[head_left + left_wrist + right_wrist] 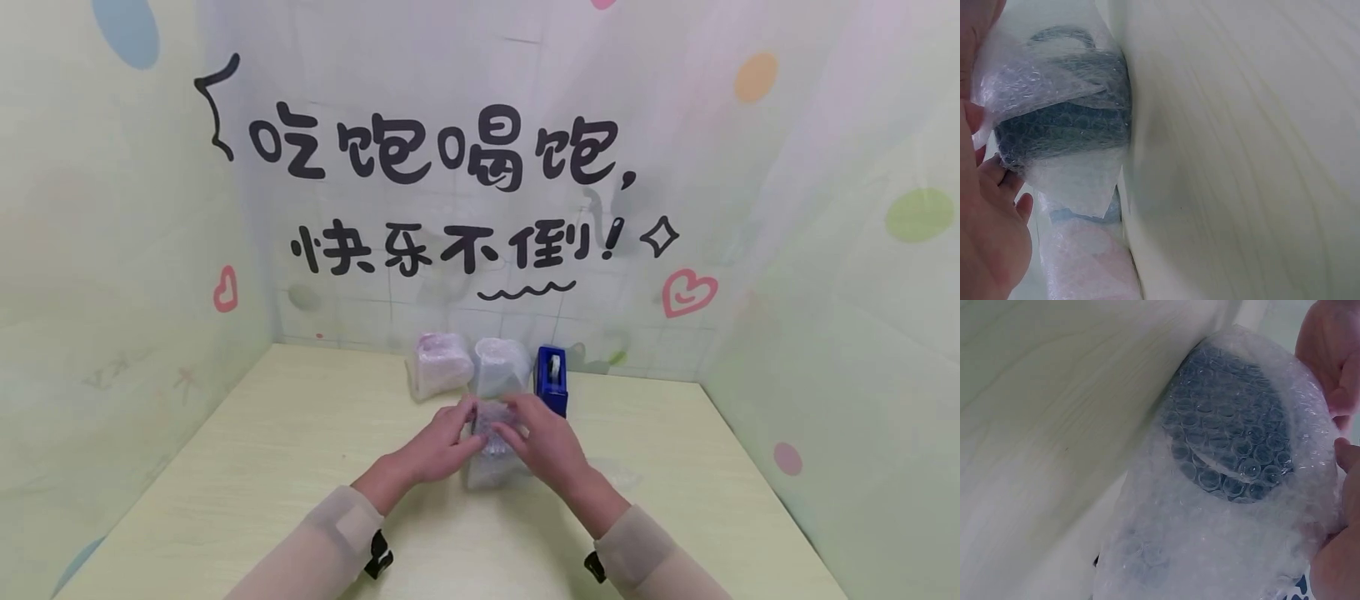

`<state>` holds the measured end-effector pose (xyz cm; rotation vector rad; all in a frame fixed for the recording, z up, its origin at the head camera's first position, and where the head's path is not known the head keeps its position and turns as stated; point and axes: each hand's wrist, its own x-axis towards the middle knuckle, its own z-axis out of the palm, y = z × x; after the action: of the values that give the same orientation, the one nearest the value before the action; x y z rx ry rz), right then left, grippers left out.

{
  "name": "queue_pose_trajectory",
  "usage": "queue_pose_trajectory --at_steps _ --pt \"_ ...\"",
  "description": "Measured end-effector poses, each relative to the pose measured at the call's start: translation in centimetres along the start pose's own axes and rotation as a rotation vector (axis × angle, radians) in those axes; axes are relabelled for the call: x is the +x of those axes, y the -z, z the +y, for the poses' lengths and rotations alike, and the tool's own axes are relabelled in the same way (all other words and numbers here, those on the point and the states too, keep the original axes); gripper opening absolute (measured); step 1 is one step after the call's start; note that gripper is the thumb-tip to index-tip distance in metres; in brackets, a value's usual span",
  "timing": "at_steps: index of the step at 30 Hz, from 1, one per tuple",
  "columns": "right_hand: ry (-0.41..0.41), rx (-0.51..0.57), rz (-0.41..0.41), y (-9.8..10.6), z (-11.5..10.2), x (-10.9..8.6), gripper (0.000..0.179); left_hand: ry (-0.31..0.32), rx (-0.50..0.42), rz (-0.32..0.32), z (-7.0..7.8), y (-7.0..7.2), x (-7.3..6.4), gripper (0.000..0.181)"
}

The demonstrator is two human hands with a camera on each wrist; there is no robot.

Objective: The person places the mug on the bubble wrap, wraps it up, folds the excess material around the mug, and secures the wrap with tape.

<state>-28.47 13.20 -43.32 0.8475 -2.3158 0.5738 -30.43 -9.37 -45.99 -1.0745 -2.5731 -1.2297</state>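
A dark blue mug point(1063, 128), round at one end and with a curved handle point(1063, 34), shows through clear bubble wrap point(1210, 544). The bundle lies on its side on the table, and a loose end of the wrap point(489, 473) spreads toward me. On its left side my left hand point(438, 446) holds the wrapped mug, with fingers at the far edge and thumb nearer me. From the right, my right hand point(551, 442) pinches the wrap over the top between thumb and fingers. Parts of both hands' fingertips are hidden behind the plastic.
Just behind stand two more bubble-wrapped bundles, one pinkish point(442, 367) and one whitish point(501, 365). A blue tape dispenser point(552, 379) is close behind my right hand. The pale wooden table point(247, 475) ends at printed curtain walls point(465, 83) on three sides.
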Motion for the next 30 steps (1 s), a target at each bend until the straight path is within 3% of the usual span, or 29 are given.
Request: queue_pose_trajectory --at_steps 3,5,7,9,13,16,22,30 --pt "0.086 -0.082 0.109 0.7 0.4 -0.1 0.047 0.021 -0.011 0.011 0.1 -0.1 0.1 0.048" --pt "0.141 -0.125 0.116 1.4 0.7 -0.1 0.043 0.012 -0.003 0.015 0.1 -0.1 0.2 0.056" --pt "0.187 -0.142 0.056 2.0 1.1 -0.3 0.036 -0.01 0.011 0.024 0.1 0.0 0.3 0.054" --pt "0.21 -0.145 -0.055 2.5 1.6 -0.5 0.031 -0.024 0.033 0.032 0.0 0.0 0.4 0.046" --pt "0.161 -0.096 -0.295 2.9 2.3 -1.3 0.031 -0.066 0.082 0.02 -0.1 -0.1 0.4 0.03" --pt "0.118 -0.038 -0.4 2.7 2.5 -1.6 0.036 -0.103 0.129 0.013 -0.1 -0.1 0.4 0.021" --pt "0.116 0.02 -0.481 1.9 2.2 -1.4 0.036 -0.159 0.199 0.037 -0.2 -0.2 0.3 0.026" --pt "0.107 0.033 -0.517 1.6 1.9 -0.9 0.02 -0.154 0.17 0.019 0.0 -0.5 0.0 0.03"
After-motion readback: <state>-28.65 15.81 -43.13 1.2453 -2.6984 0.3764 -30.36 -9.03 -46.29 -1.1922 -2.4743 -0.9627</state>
